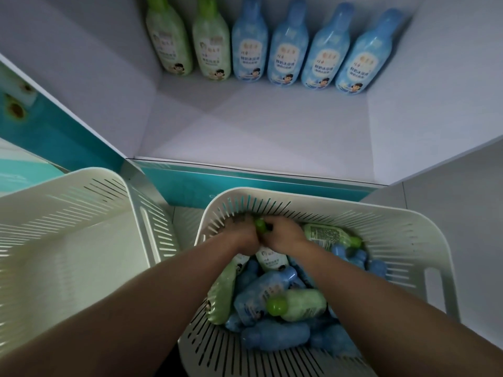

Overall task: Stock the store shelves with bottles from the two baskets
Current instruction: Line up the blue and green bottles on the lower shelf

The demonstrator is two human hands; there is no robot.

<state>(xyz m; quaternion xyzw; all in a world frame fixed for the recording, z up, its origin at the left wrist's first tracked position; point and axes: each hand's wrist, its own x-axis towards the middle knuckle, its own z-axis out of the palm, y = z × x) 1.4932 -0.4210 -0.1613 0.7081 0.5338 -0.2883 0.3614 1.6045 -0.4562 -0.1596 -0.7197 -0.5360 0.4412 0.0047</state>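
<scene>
Both my hands reach into the right white basket (424, 240), which holds several green and blue bottles lying in a heap. My left hand (242, 232) and my right hand (285, 232) meet at the basket's far side, both closed around a green bottle (272, 258) whose green cap (260, 225) sticks up between them. Another green bottle (299, 304) lies on top of the blue bottles (266, 292) nearer to me. At the back of the white shelf (258, 126) stand two green bottles (211, 39) on the left and several blue bottles (288, 47) to their right.
The left white basket (81, 240) stands beside the right one and shows no bottles inside. The shelf has a teal front lip (245, 183) and white side walls. The front part of the shelf floor is bare.
</scene>
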